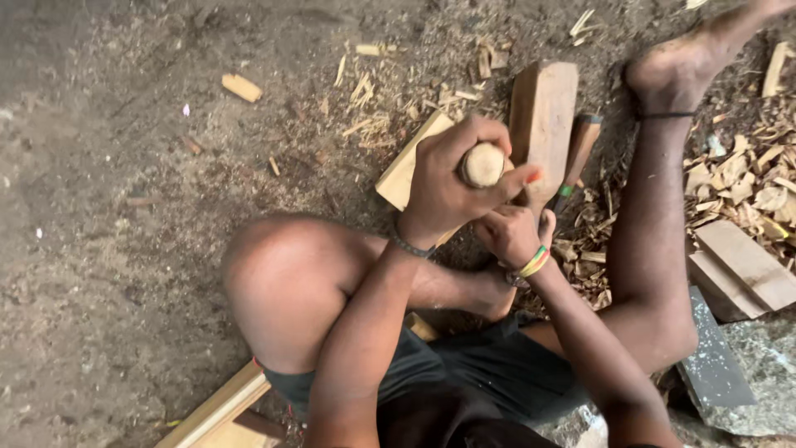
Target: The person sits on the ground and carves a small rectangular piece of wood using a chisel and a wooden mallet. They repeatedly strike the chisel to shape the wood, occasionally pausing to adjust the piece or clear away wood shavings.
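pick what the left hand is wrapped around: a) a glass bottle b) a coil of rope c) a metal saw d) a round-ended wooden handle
d: the left hand is closed round a wooden handle whose rounded pale end shows between thumb and fingers, above the right hand and in front of a brown wood block.

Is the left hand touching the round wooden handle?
Touching. The head view shows the left hand with fingers wrapped around the round wooden handle, only its end showing.
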